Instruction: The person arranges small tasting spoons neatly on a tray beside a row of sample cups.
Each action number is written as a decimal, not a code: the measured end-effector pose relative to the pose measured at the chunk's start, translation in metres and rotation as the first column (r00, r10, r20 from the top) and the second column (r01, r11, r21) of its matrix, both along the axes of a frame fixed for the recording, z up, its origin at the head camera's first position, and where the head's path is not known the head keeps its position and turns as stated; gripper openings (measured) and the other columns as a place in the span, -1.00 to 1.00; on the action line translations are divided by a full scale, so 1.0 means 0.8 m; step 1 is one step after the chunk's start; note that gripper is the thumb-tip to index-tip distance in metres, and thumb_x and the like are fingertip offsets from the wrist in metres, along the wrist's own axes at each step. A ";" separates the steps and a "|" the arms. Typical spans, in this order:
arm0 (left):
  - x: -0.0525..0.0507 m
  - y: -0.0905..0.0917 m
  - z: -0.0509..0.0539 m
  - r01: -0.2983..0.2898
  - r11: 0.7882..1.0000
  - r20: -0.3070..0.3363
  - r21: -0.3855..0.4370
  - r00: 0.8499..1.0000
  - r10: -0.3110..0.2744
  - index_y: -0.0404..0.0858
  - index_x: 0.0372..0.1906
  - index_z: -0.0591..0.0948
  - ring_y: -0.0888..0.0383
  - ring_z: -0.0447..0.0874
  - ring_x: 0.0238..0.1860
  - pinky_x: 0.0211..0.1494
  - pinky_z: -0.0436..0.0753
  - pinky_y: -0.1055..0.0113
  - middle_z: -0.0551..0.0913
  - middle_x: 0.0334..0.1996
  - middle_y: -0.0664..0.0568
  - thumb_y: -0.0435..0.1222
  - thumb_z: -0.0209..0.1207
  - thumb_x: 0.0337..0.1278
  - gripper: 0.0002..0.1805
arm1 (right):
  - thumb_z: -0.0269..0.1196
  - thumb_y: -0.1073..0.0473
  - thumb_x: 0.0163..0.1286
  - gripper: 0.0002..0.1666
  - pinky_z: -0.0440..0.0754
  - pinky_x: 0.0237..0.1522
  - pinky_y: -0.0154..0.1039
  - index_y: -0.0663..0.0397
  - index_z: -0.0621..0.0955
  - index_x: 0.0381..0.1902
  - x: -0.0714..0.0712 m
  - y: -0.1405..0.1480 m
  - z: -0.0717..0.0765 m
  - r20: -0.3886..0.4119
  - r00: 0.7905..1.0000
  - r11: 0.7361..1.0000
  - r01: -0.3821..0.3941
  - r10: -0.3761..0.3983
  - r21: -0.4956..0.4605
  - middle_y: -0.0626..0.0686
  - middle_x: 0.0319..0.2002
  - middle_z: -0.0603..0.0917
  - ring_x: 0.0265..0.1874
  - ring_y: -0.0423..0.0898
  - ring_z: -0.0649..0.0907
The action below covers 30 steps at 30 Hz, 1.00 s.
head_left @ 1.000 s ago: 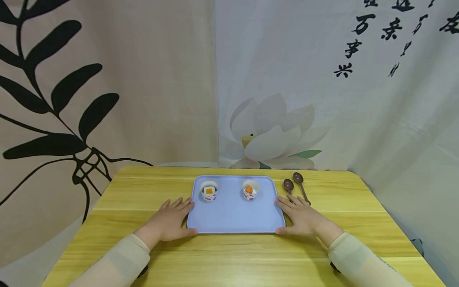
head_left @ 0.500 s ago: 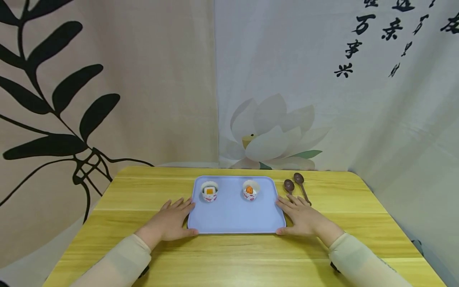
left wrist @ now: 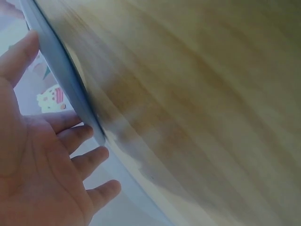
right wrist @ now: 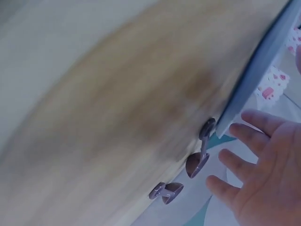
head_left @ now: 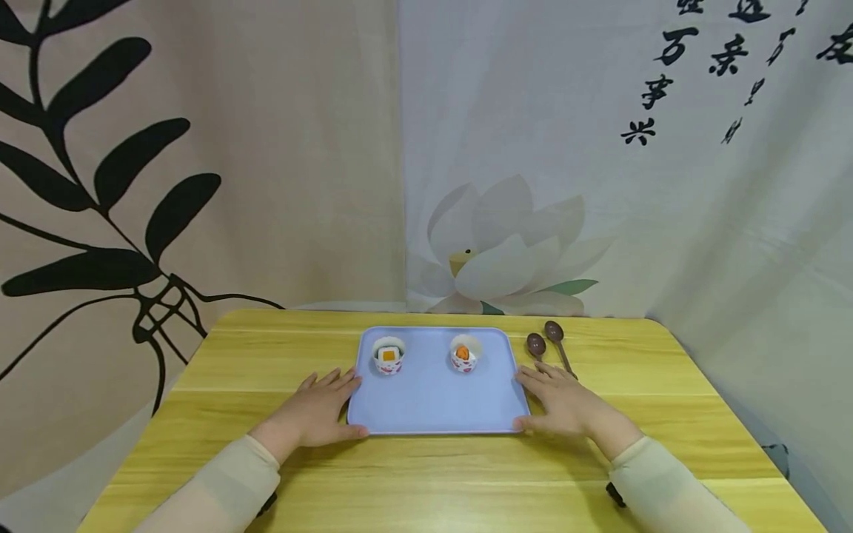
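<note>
i see the tray flat on the bench. the left hand touches its left edge, fingers spread; the right hand is at its right edge, fingers apart, clamped on nothing, contact unclear to me. i judge the left cup and right cup placed, standing in the tray's far half. the shorter-looking spoon and farther spoon lie outside its right edge. what is left, i cannot tell.

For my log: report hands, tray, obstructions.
Left hand, right hand flanking blue tray. Tray on table, two cups aboard. Brown spoons close beside right hand.
</note>
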<state>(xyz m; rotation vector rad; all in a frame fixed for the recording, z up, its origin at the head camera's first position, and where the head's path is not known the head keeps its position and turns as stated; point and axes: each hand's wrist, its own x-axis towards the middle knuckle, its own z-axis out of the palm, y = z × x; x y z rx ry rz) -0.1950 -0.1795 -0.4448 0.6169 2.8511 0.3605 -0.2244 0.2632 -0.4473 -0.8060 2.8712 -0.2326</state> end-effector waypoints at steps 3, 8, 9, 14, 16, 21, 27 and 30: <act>0.000 -0.001 0.000 0.002 1.000 -0.002 -0.012 1.000 -0.002 -0.37 0.50 0.27 -0.30 0.08 0.51 0.47 0.00 -0.33 0.18 0.53 -0.20 0.33 0.21 0.10 0.09 | 0.16 -0.50 0.30 0.07 0.14 0.36 0.41 0.14 0.35 0.49 -0.001 0.001 0.003 -0.009 1.000 0.999 0.013 -0.013 -0.030 0.22 0.48 0.30 0.47 0.37 0.17; -0.002 0.000 0.000 0.011 1.000 -0.004 -0.017 1.000 -0.011 -0.38 0.49 0.28 -0.31 0.10 0.50 0.45 0.02 -0.34 0.19 0.52 -0.22 0.33 0.21 0.10 0.08 | 0.13 -0.50 0.32 0.06 0.15 0.38 0.36 0.14 0.35 0.48 -0.003 0.003 0.005 -0.023 1.000 0.997 0.020 -0.022 -0.072 0.23 0.49 0.28 0.48 0.34 0.18; -0.002 0.000 0.000 0.009 1.000 -0.002 -0.021 1.000 -0.009 -0.37 0.49 0.28 -0.30 0.10 0.50 0.46 0.02 -0.33 0.19 0.52 -0.21 0.33 0.21 0.10 0.08 | 0.12 -0.51 0.32 0.06 0.16 0.38 0.36 0.14 0.36 0.48 -0.004 0.003 0.006 -0.027 0.999 0.997 0.019 -0.021 -0.079 0.23 0.49 0.28 0.47 0.34 0.18; -0.003 0.001 -0.001 0.009 1.000 -0.001 -0.023 1.000 -0.009 -0.36 0.49 0.29 -0.29 0.10 0.51 0.46 0.03 -0.33 0.20 0.52 -0.20 0.34 0.20 0.09 0.09 | 0.13 -0.48 0.34 0.04 0.19 0.38 0.34 0.17 0.35 0.48 -0.005 0.005 0.008 -0.011 0.999 0.992 0.041 -0.043 -0.119 0.25 0.49 0.28 0.47 0.34 0.20; -0.004 0.002 -0.001 0.011 1.000 0.000 -0.020 1.000 -0.011 -0.36 0.49 0.29 -0.30 0.10 0.50 0.46 0.03 -0.33 0.20 0.52 -0.21 0.35 0.21 0.09 0.09 | 0.15 -0.44 0.35 0.04 0.20 0.38 0.33 0.21 0.33 0.48 -0.006 0.007 0.010 0.002 0.999 0.989 0.053 -0.054 -0.141 0.27 0.48 0.28 0.46 0.35 0.21; -0.006 0.000 -0.002 -0.003 1.000 0.005 -0.030 1.000 0.003 -0.33 0.51 0.28 -0.27 0.08 0.52 0.47 0.01 -0.32 0.18 0.53 -0.17 0.36 0.21 0.07 0.10 | 0.22 -0.26 0.42 -0.04 0.26 0.37 0.28 0.34 0.29 0.47 -0.014 0.010 0.018 0.046 0.998 0.974 0.058 -0.049 -0.218 0.31 0.45 0.31 0.43 0.32 0.27; -0.005 -0.003 -0.002 -0.004 0.999 0.003 -0.034 1.000 0.005 -0.35 0.50 0.28 -0.28 0.08 0.51 0.46 0.01 -0.33 0.18 0.53 -0.17 0.35 0.21 0.07 0.10 | 0.23 -0.13 0.46 -0.13 0.28 0.37 0.25 0.35 0.28 0.47 -0.022 0.012 0.023 0.105 0.993 0.964 0.075 -0.050 -0.253 0.30 0.46 0.31 0.42 0.29 0.32; -0.005 -0.002 -0.003 -0.005 0.999 0.006 -0.034 1.000 0.005 -0.35 0.50 0.28 -0.28 0.09 0.51 0.46 0.01 -0.33 0.18 0.53 -0.17 0.36 0.21 0.07 0.10 | 0.22 -0.12 0.47 -0.14 0.30 0.35 0.27 0.32 0.27 0.48 -0.024 0.014 0.022 0.132 0.989 0.959 0.095 -0.061 -0.269 0.30 0.46 0.31 0.41 0.30 0.33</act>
